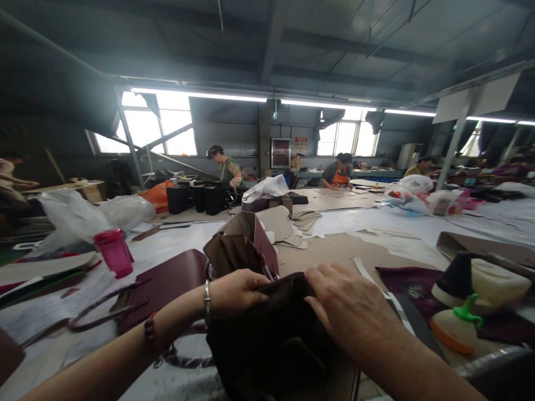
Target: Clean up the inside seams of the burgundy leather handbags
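In front of me stands a handbag (276,334) with its dark brown lining showing through the open top. My left hand (236,292) pinches the far rim at its left part, thumb on the inside. My right hand (343,301) grips the same rim further right, its fingers bent over the edge. Just beyond is a second bag body (240,245) with brown lining and a burgundy side. To the left lies a burgundy handbag (167,284) with rolled handles, close to my left forearm. The inside of the held bag is mostly dark.
A pink cup (115,253) stands at the left near plastic bags (67,214). A squeeze bottle (455,328) with a green nozzle and a pale container (497,284) sit at the right. Cut pieces (307,220) lie ahead. Several people work farther back.
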